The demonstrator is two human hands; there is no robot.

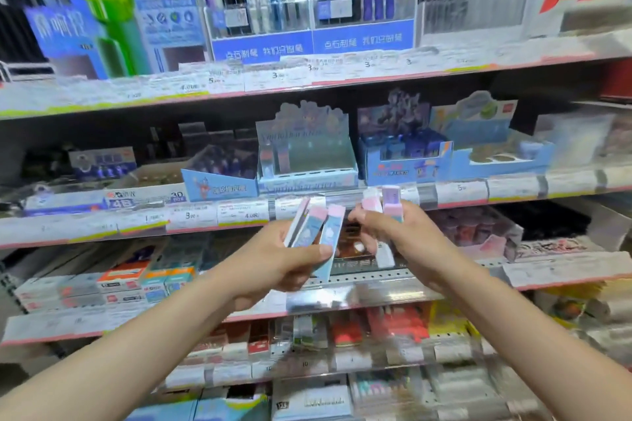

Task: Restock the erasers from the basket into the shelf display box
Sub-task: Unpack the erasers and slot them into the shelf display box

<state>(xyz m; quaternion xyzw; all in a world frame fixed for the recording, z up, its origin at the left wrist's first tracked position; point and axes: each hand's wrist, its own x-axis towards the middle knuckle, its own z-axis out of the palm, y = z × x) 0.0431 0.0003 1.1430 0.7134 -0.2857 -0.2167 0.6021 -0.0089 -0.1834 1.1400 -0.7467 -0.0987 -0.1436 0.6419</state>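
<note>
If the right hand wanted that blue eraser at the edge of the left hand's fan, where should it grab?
Pinch the pink top end of the blue eraser from above. It sticks up free, while the left hand covers the lower half.

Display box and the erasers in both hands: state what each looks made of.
Display box: seemingly thin printed cardboard, with a die-cut shaped header and folded flat walls; motion blur leaves the finish unclear.
Erasers: the fan in the left hand and those in the right hand show pastel printed sleeves, probably paper or card; the eraser material inside is hidden.
</note>
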